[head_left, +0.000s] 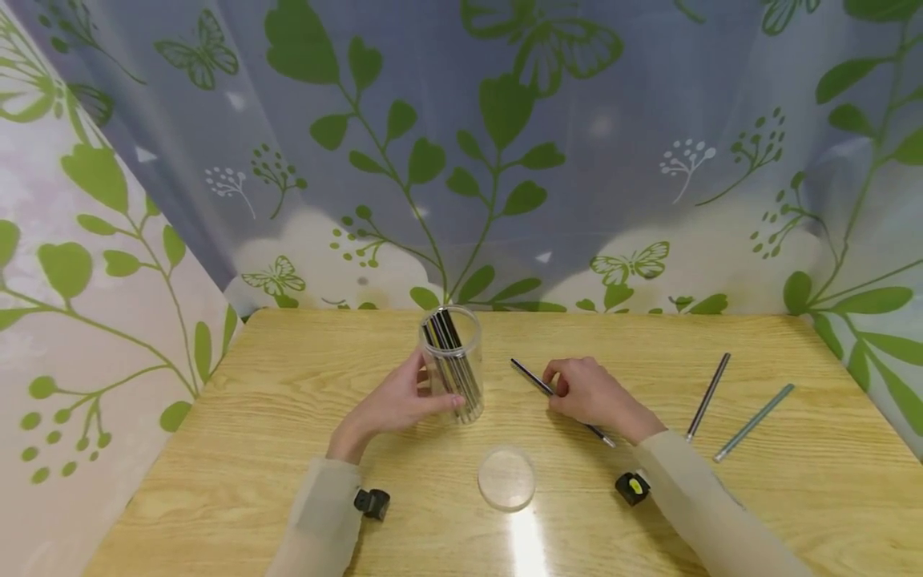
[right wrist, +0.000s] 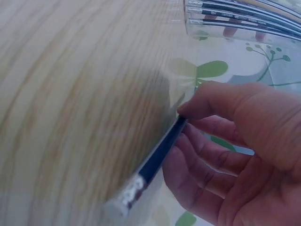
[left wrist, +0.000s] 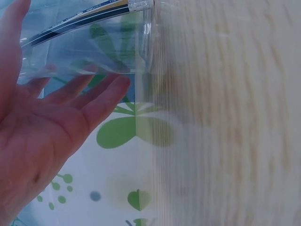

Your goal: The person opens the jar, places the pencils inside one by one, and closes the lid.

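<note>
A clear plastic jar (head_left: pixel 472 377) stands upright near the back of the table, with several dark pencils (head_left: pixel 450 365) leaning inside. My left hand (head_left: pixel 404 398) holds it from the left side, thumb across the front and fingers behind. In the left wrist view the fingers of that hand (left wrist: pixel 61 113) lie against the clear wall. To the right of the jar, my right hand (head_left: pixel 590 393) pinches a dark pencil (head_left: pixel 530 375) between thumb and fingers. Its silver eraser end (right wrist: pixel 124 200) points toward me, close over the table in the right wrist view.
A round clear lid (head_left: pixel 507 479) lies on the wooden table (head_left: pixel 238 481) in front of the jar. Farther right lie another dark pencil (head_left: pixel 710 394) and a teal pencil (head_left: pixel 755 421). A patterned curtain (head_left: pixel 562 200) hangs along the table's back edge.
</note>
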{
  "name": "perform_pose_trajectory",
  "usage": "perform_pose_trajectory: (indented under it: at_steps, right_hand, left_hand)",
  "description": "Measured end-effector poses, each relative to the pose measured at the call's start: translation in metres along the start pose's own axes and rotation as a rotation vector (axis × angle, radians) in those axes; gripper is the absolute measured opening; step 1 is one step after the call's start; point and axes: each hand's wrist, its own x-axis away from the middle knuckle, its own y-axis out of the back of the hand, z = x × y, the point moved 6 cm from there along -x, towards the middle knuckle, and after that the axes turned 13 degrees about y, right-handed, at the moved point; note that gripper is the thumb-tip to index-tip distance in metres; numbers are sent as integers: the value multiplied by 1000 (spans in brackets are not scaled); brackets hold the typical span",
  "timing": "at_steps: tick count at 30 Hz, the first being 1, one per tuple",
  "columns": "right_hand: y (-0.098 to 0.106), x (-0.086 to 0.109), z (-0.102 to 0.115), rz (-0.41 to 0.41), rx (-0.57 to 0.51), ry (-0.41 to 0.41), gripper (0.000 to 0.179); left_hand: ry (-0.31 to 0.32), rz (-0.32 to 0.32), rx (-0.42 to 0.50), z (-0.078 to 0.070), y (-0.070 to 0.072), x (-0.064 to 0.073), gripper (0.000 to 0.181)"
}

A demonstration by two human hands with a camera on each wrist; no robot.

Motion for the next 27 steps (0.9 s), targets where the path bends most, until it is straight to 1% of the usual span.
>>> perform_pose_trajectory:
  at_steps: [5, 8, 14, 18, 23, 27]
  right_hand:
    - [11, 11, 0, -69, -56, -38, 28]
    - [22, 18, 2, -128, -67, -35, 29]
    - [48, 31, 5, -296, -66, -24, 28]
    - [66, 40, 10, -412, -68, -24, 28]
    - [89, 48, 22, -556, -79, 8, 29]
    - [106, 50, 31, -658, -90, 69, 30]
  left_hand:
    - [-11, -40, -5, 0, 1, -1, 102]
    - [-16, -58, -15, -2, 1, -1, 102]
    - [-28, -68, -7, -6, 0, -1, 98]
    - [-19, -71, -8, -7, -1, -1, 95]
    - [10, -82, -21, -5, -2, -1, 95]
    - [1, -82, -27, -6, -1, -1, 92]
